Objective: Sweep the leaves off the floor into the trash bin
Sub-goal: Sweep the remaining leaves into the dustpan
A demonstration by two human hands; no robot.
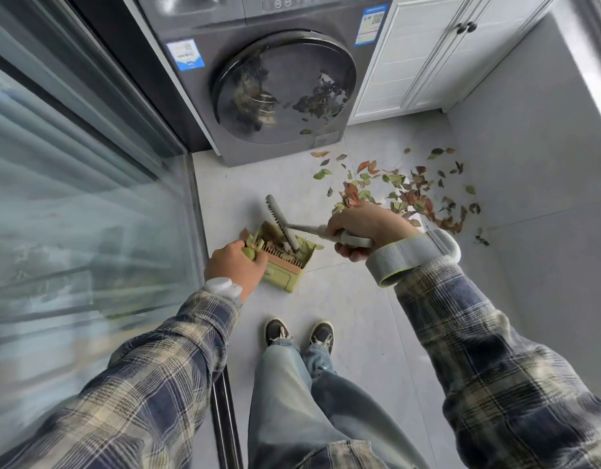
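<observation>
Dustpan (285, 269) on floor (343, 299) ahead of shoes (277, 331), brush (282, 221) in it. Leaf pile (410, 196) right of dustpan. Washing machine (268, 79) behind; cabinet (424, 55) right of it; glass door (72, 181) left.

Red, green and brown leaves (410, 194) on a pale grey floor (353, 309); light green dustpan (288, 280), grey brush (281, 222), dark grey washing machine (204, 96), white cupboard (410, 62), navy-and-cream checked sleeves (150, 374), faded blue jeans (285, 401).

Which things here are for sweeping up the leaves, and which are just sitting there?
For the job: leaves, dustpan, brush, left hand gripping the dustpan, right hand gripping the brush.
Just there: washing machine, white cupboard, glass door.
</observation>
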